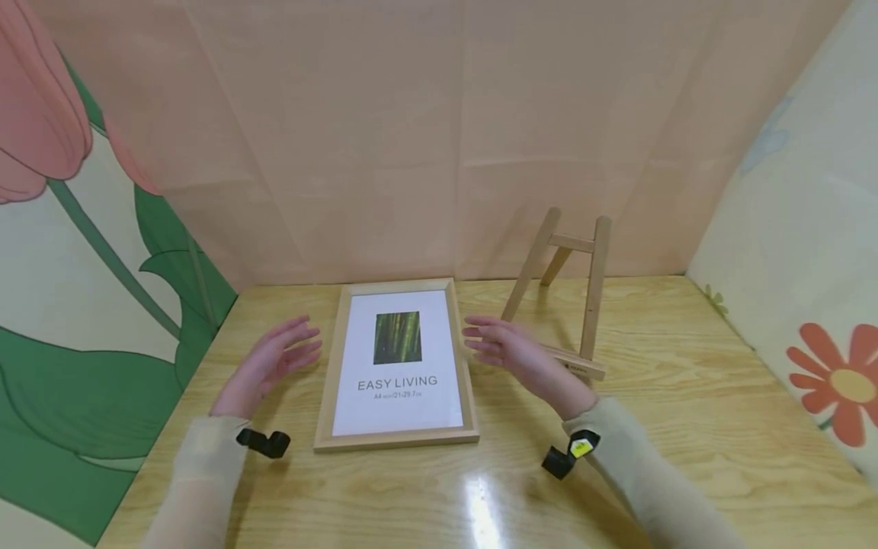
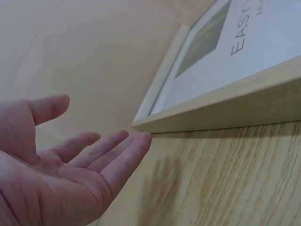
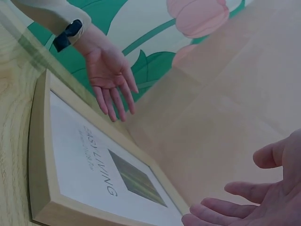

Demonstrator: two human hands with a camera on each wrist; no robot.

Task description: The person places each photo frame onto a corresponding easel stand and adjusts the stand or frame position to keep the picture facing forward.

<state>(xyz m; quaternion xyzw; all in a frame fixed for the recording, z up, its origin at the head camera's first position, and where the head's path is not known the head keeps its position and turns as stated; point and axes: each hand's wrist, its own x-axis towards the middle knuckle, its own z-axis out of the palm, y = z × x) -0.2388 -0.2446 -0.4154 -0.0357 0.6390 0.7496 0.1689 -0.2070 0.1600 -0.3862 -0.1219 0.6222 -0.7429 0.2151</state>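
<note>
A picture frame [image 1: 398, 438] with a light wood border lies flat on the table, its white sheet printed with "EASY LIVING" and a small green bamboo picture. To its left is my left hand [image 1: 277, 354], fingers loosely extended, palm turned toward the frame, holding nothing. My right hand [image 1: 517, 354] is over the table at the frame's right edge, also empty with relaxed fingers. Both palms face each other across the frame. Just behind the right hand stands a small wooden easel [image 1: 595, 293], part of its lower ledge covered by that hand.
The wood-grain table [image 1: 686, 427] meets a pink cloth backdrop [image 1: 384, 137] at the back. A panel with a tulip print [image 1: 41, 107] rises on the left, and one with a red flower [image 1: 850, 385] on the right. Each wrist wears a black camera strap.
</note>
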